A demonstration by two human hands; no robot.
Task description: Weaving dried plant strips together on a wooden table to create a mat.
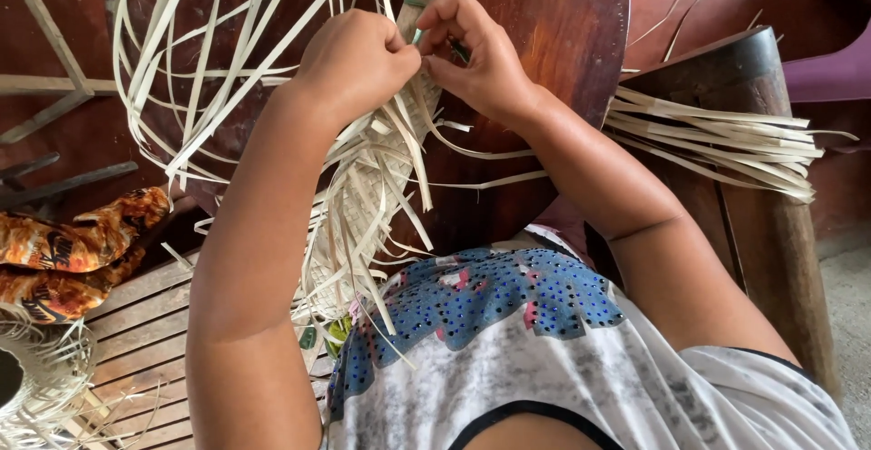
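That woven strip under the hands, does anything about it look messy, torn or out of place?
Nothing looks damaged. The woven strip lies on the round wooden board, with both the left hand and the right hand pinching strands at its top. Loose pale strand ends stick out unevenly along its edges, unwoven rather than torn.

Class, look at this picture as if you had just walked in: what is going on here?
A person is weaving pale flat strips into a band. Both hands meet at the top of the woven band: the left hand is closed around the strips, and the right hand pinches a strip beside it. Loose strips fan out over a round wooden board. A bundle of strips lies to the right, and an orange cloth sits at the left.
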